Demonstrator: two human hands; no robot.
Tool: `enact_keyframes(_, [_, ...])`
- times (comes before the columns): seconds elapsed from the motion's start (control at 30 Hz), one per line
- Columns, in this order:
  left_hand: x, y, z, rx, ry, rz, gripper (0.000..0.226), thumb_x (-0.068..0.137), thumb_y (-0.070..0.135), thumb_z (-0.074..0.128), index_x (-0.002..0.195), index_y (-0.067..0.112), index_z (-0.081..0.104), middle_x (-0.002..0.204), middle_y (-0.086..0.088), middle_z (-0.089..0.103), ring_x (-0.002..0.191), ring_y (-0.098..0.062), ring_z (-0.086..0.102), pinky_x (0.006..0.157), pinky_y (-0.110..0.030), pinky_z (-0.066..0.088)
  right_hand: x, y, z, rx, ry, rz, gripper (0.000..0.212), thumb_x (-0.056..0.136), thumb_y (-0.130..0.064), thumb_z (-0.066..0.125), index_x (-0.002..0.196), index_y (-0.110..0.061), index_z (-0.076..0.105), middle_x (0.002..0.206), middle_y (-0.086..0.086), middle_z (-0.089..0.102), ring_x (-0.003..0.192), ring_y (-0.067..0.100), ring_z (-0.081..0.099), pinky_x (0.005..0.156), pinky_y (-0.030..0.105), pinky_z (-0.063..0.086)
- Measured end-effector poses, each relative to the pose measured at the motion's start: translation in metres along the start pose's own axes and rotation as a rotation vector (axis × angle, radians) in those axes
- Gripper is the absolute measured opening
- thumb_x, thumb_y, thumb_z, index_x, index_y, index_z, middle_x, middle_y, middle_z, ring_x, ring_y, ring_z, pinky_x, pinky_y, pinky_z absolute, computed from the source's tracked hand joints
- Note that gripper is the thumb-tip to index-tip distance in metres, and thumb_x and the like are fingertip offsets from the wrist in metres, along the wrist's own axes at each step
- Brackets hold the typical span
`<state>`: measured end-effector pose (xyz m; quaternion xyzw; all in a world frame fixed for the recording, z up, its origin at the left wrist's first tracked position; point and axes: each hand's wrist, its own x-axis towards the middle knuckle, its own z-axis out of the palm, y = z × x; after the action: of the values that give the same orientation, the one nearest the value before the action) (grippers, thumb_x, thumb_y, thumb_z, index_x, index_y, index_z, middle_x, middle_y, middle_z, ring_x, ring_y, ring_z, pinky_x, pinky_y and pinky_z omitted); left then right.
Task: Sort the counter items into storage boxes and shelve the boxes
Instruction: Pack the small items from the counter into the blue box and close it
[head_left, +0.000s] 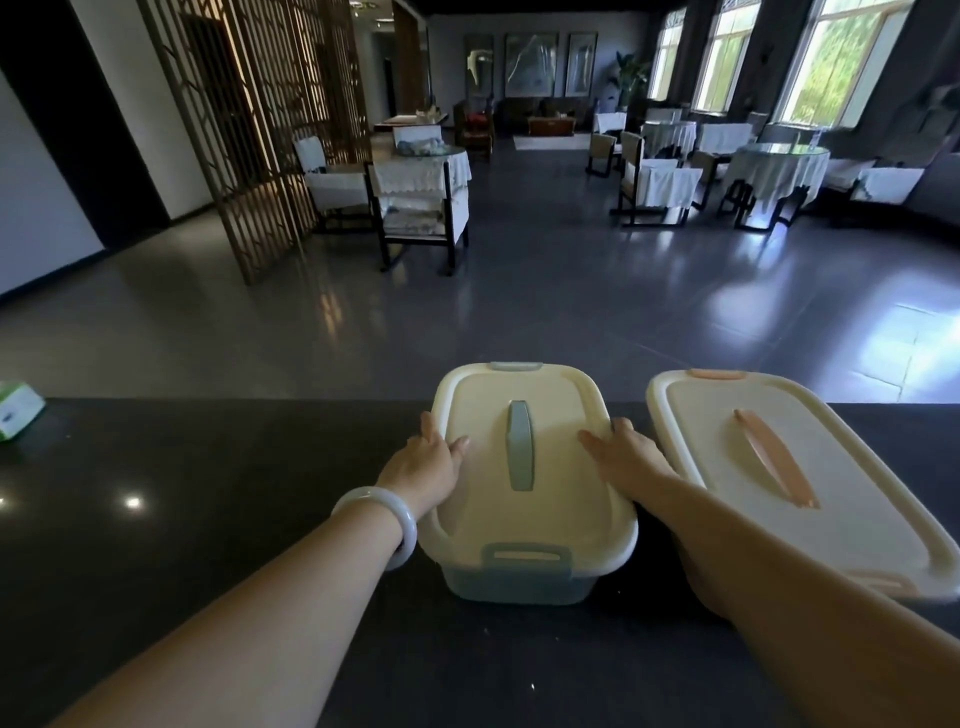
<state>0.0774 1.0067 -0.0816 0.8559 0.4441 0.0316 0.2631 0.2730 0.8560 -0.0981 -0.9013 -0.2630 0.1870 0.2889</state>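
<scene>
While both hands hold it from the two sides, the blue-handled box (524, 478) stands on the dark counter (208, 519) directly between them. The left hand (426, 467) grips the left edge of the lid, thumb on top and fingers curled over the rim. The right hand (623, 457) grips the right edge in the same way. This box is smooth cream plastic with rounded corners and pale blue clips. Just beside it, on the right, lies the pink-handled box (800, 483), also closed. The counter surface is glossy and reflects small lights.
</scene>
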Motion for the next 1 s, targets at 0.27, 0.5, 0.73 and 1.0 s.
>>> enact_keyframes(0.27, [-0.037,-0.019,0.006,-0.142,0.012,-0.015,0.043,0.102,0.042,0.025,0.139,0.020,0.022,0.089,-0.007,0.058,0.072,-0.023,0.061,0.059,-0.036,0.048,-0.042,0.007,0.005,0.096,0.024,-0.036,0.048,0.095,-0.050,0.045,0.131,-0.017,0.049,0.116,0.008,0.063,0.104,0.029,0.058,0.088,0.039,0.046])
enact_keyframes(0.5, [-0.098,-0.068,0.006,-0.278,0.049,-0.036,0.056,0.102,0.047,0.028,0.152,0.029,0.011,0.129,-0.007,0.057,0.074,-0.003,0.050,0.061,-0.022,0.039,-0.116,0.008,0.028,0.309,0.028,-0.088,0.035,0.095,-0.046,0.049,0.119,-0.023,0.059,0.097,-0.005,0.065,0.087,0.014,0.060,0.074,0.033,0.049])
enact_keyframes(0.73, [-0.161,-0.122,-0.007,-0.344,0.103,-0.060,0.057,0.101,0.047,0.030,0.153,0.029,0.014,0.131,-0.006,0.056,0.088,-0.008,0.054,0.064,-0.020,0.041,-0.182,-0.009,0.067,0.431,0.007,-0.105,0.025,0.094,-0.043,0.053,0.110,-0.026,0.063,0.091,-0.006,0.067,0.083,0.012,0.063,0.067,0.030,0.050])
enact_keyframes(1.0, [-0.231,-0.218,-0.049,-0.368,0.126,-0.053,0.056,0.102,0.046,0.030,0.153,0.028,0.017,0.129,-0.004,0.057,0.086,-0.005,0.053,0.064,-0.017,0.039,-0.265,-0.058,0.133,0.421,-0.015,-0.118,0.019,0.092,-0.045,0.055,0.095,-0.028,0.063,0.088,-0.006,0.068,0.082,0.015,0.065,0.075,0.038,0.056])
